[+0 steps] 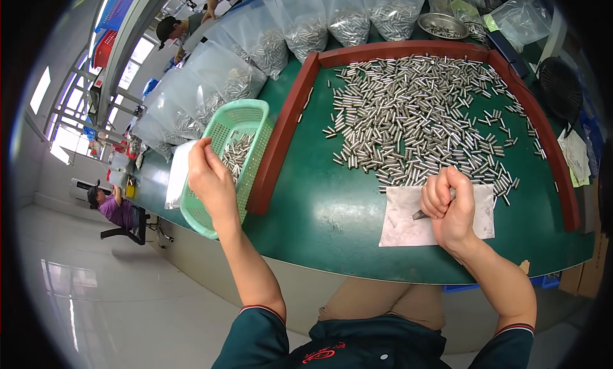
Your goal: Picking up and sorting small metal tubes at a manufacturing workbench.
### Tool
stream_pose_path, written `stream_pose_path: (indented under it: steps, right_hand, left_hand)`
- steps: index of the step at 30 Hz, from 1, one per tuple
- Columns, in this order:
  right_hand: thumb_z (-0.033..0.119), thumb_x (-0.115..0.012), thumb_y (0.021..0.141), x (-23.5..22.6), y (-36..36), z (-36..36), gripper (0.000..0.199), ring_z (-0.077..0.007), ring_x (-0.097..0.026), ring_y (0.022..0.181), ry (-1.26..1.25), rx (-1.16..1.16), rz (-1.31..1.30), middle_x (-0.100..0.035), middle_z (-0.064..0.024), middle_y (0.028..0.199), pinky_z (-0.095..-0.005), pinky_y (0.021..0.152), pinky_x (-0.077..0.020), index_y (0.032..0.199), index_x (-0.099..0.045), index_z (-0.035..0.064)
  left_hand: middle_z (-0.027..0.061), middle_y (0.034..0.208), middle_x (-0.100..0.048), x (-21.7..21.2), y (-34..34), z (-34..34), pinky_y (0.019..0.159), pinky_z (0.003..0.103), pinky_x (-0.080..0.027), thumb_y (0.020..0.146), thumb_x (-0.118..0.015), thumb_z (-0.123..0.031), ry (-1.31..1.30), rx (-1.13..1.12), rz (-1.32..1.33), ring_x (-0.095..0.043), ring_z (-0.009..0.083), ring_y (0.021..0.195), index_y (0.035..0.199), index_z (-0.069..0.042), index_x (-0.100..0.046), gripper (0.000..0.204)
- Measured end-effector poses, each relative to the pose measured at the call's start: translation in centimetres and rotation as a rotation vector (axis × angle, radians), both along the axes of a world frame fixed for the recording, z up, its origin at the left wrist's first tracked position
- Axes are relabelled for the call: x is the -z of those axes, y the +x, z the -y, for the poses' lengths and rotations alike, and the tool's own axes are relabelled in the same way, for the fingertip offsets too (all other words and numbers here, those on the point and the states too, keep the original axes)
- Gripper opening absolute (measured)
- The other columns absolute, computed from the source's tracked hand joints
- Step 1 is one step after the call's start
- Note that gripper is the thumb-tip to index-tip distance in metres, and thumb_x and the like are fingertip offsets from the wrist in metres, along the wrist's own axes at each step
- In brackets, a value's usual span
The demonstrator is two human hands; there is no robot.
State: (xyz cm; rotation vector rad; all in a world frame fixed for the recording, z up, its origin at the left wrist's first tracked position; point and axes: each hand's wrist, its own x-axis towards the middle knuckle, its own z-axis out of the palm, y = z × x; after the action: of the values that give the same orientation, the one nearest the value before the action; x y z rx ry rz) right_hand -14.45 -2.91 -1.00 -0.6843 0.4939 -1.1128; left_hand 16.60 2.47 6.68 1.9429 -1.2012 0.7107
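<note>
My left hand point(212, 180) is raised over the near left side of a light green plastic basket point(191, 209), its fingers curled together. Whatever they may hold is hidden. Small metal pins point(237, 153) lie inside the basket. On the right, my right hand point(452, 206) is closed above a whitish, smudged cloth or paper sheet point(399, 225). A grey metal piece point(419, 214) pokes out of that fist to the left; its full shape is covered by the fingers. Just beyond the sheet, a wide heap of short, shiny metal pins point(415, 120) spreads over the green tabletop point(313, 209).
A dark red raised border point(284, 136) frames the heap on three sides. Clear bags point(268, 46) full of metal parts line the back and left. A metal bowl point(442, 25) stands at the back right, near a black fan point(559, 88). Other people sit farther off.
</note>
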Motion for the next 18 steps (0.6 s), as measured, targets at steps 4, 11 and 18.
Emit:
stream_pose_path:
  steps: [4, 11, 18]
  right_hand:
    - [0.023, -0.033, 0.089, 0.1, 0.1, 0.2, 0.040, -0.0073, -0.019, 0.039, 0.017, 0.011, -0.011, -0.027, 0.0004, 0.044, -0.0234, 0.037, -0.0179, 0.052, -0.029, 0.0096]
    - [0.024, -0.034, 0.090, 0.1, 0.0, 0.0, 0.040, -0.0073, -0.019, 0.039, 0.011, 0.007, 0.008, -0.028, -0.0001, 0.044, -0.0230, 0.036, -0.0179, 0.052, -0.029, 0.0098]
    - [0.024, -0.034, 0.090, 0.1, -0.1, 0.1, 0.040, -0.0075, -0.019, 0.039, 0.007, 0.001, 0.001, -0.028, -0.0002, 0.045, -0.0229, 0.037, -0.0184, 0.053, -0.029, 0.0097]
  left_hand:
    - [0.0127, 0.095, -0.058, 2.2, -0.7, 0.5, 0.080, 0.039, -0.039, 0.075, -0.062, -0.012, 0.239, 0.023, 0.241, -0.052, 0.0291, 0.091, 0.091, -0.002, -0.060, 0.019]
    - [0.0083, 0.062, -0.052, 7.1, -7.6, 4.0, 0.054, 0.031, -0.042, 0.067, -0.070, -0.015, 0.511, 0.510, -0.150, -0.050, 0.0192, 0.056, 0.088, 0.000, -0.060, 0.028]
    - [0.0094, 0.066, -0.049, 9.0, -7.5, 4.3, 0.059, 0.036, -0.041, 0.070, -0.064, -0.007, 0.507, 0.615, -0.092, -0.050, 0.0243, 0.063, 0.086, -0.001, -0.057, 0.019]
